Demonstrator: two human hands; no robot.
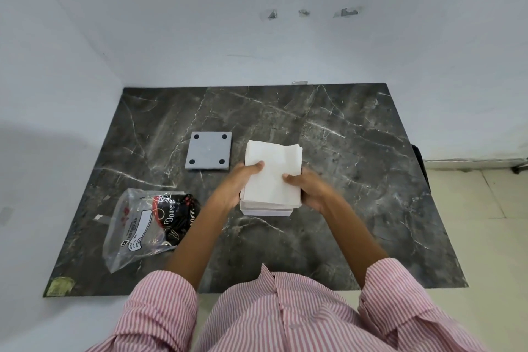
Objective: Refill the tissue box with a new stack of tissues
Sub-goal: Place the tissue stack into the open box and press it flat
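A thick stack of white tissues (273, 171) is held between both hands over the middle of the dark marble table (357, 180). My left hand (238, 183) grips its left side with the thumb on top. My right hand (310, 188) grips its right side the same way. Under the near end of the stack shows the white edge of the tissue box (267, 211); most of the box is hidden by the tissues. A grey square plate with black pads at its corners (208, 150), the box's base by its look, lies flat to the left.
An opened clear plastic tissue wrapper (143, 226) with black and red print lies at the front left of the table. White walls close the table on the left and back. The table's right edge borders a tiled floor (485, 223).
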